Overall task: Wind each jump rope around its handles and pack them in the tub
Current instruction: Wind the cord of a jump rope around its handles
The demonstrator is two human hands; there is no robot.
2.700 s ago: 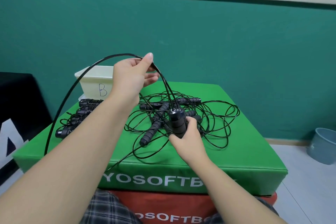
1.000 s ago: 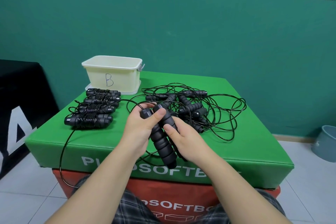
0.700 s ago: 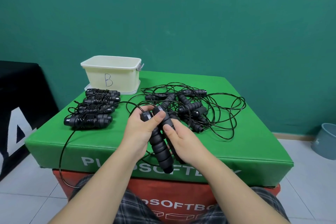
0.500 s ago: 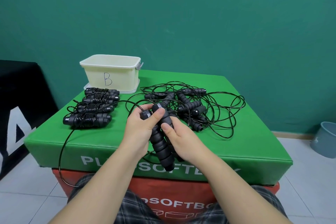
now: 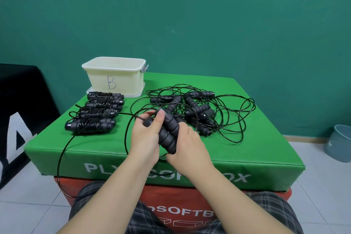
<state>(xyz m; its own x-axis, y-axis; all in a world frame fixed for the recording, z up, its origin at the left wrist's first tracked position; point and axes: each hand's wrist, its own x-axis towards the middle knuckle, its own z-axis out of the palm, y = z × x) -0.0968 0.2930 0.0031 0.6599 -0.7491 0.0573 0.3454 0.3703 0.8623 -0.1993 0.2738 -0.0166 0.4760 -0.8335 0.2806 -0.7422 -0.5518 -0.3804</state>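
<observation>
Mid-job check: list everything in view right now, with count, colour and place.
Cream plastic tub marked B: one, back left of the box top.
Wound black jump ropes: four bundles, in a row in front of the tub.
Tangled black jump ropes: a pile, count unclear, centre right.
Pair of black foam handles: two, held side by side, cord trailing off the front left edge.
Green padded box: one, on a red box.
Grey-blue bucket: one, floor at right.
Left hand, right hand: both gripping the handles.
</observation>
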